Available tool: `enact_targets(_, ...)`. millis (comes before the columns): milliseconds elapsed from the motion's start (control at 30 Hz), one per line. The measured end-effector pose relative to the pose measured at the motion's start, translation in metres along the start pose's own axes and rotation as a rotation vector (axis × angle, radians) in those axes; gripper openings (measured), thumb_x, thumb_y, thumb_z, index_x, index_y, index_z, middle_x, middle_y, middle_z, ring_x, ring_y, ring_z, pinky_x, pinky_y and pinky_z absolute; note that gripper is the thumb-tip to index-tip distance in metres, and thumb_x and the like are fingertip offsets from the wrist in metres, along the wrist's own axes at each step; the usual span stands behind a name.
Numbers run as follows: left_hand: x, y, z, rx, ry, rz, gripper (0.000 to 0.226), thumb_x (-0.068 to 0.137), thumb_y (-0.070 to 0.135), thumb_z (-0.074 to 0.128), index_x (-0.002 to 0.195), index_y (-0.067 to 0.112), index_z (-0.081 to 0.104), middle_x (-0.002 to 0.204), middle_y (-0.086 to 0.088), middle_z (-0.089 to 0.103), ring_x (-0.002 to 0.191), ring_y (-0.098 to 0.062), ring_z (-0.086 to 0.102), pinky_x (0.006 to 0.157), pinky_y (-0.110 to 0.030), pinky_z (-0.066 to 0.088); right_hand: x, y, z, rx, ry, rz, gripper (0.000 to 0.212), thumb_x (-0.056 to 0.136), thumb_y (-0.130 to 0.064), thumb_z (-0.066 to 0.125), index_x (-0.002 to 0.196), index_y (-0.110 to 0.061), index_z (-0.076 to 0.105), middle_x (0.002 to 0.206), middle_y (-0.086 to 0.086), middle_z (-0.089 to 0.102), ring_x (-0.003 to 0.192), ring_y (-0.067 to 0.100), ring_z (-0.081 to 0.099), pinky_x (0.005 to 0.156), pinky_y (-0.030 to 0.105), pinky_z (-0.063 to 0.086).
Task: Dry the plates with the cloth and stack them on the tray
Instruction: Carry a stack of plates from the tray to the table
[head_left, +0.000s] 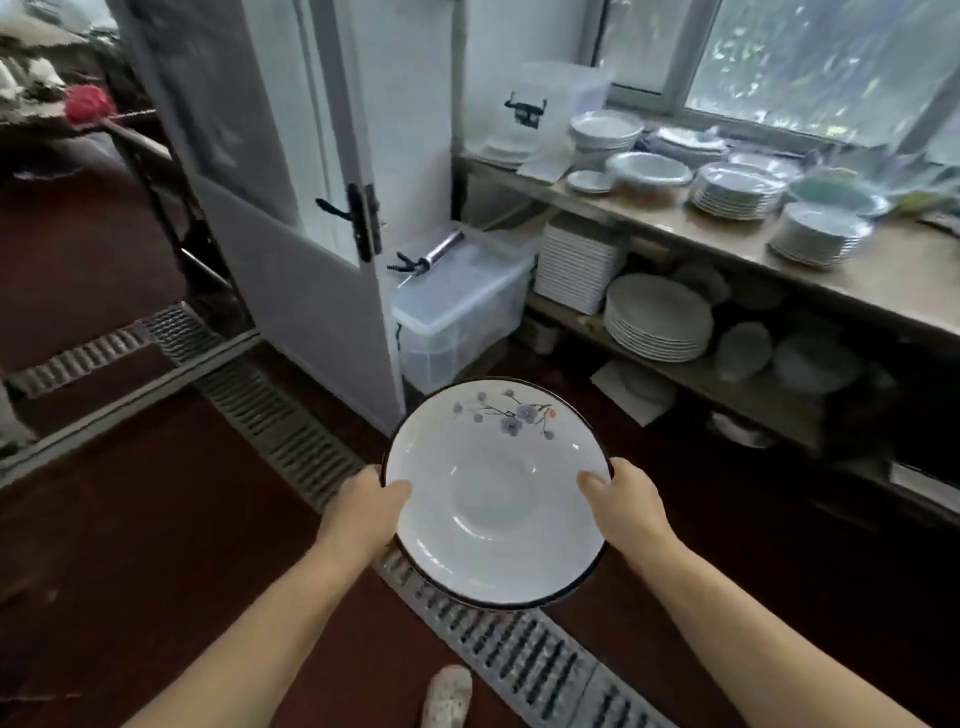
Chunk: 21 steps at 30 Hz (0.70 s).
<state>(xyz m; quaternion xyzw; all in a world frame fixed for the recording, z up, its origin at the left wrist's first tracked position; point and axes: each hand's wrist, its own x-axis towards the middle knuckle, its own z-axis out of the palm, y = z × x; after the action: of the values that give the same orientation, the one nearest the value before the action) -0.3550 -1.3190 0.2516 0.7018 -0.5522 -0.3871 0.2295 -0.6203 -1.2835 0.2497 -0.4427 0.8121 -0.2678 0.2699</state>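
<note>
A deep white plate (493, 499) with a dark rim and a blue flower print is held level in front of me, above the floor. My left hand (363, 506) grips its left rim, thumb on the inside. My right hand (626, 501) grips the right rim the same way. No cloth and no tray show in this view. Stacks of white plates (737, 189) stand on the long shelf (878, 275) at the right.
A white door (291, 218) stands open ahead of me. Beside it sits a clear plastic box (462, 306). A metal drain grate (322, 441) runs across the dark red floor. More plates (657, 317) fill the lower shelf. A window (810, 57) is above the shelf.
</note>
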Motion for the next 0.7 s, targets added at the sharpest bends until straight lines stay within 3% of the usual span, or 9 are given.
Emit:
enact_targets(67,0.021,0.038,0.035,0.023,-0.069,0.056,0.008,0.085,0.027,0.055,0.081,0.021,0.059,0.084,0.0,0.063,0.077,-0.02,0.056,0.06,-0.03,0.039,0.023,0.023,-0.029,0.025,0.061,0.064,0.02,0.09,-0.029,0.052,0.1,-0.012,0.053,0.093,0.0,0.058,0.079,0.016,0.051,0.065,0.03,0.036)
enact_targets(200,0.067,0.11,0.105,0.07,-0.19,0.134,0.019,0.081,0.034,0.053,0.084,0.016,0.06,0.088,-0.005,0.064,0.086,-0.028,0.058,0.073,-0.035,0.045,0.077,0.063,-0.083,0.102,0.154,0.157,0.013,0.087,-0.026,0.054,0.082,-0.014,0.055,0.081,0.001,0.058,0.073,0.016,0.055,0.058,0.03,0.04)
enact_targets(433,0.145,0.24,0.225,0.113,-0.347,0.282,0.019,0.079,0.037,0.052,0.077,0.02,0.058,0.077,0.003,0.062,0.074,-0.016,0.056,0.059,-0.031,0.039,0.18,0.115,-0.174,0.157,0.28,0.314,0.014,0.089,-0.024,0.053,0.089,-0.011,0.057,0.085,0.004,0.059,0.077,0.019,0.056,0.06,0.031,0.042)
enact_targets(600,0.171,0.326,0.312,0.14,-0.452,0.358,0.016,0.081,0.032,0.054,0.075,0.018,0.06,0.077,0.0,0.063,0.074,-0.016,0.057,0.059,-0.03,0.041,0.231,0.159,-0.24,0.22,0.377,0.433,0.014,0.088,-0.025,0.052,0.091,-0.013,0.058,0.086,0.003,0.061,0.08,0.021,0.059,0.07,0.037,0.05)
enact_targets(700,0.178,0.37,0.369,0.163,-0.484,0.394,0.017,0.084,0.03,0.055,0.075,0.016,0.059,0.075,0.001,0.062,0.069,-0.013,0.055,0.054,-0.028,0.037,0.261,0.193,-0.278,0.232,0.428,0.465,0.011,0.087,-0.025,0.053,0.088,-0.015,0.057,0.086,0.002,0.061,0.079,0.02,0.058,0.068,0.035,0.049)
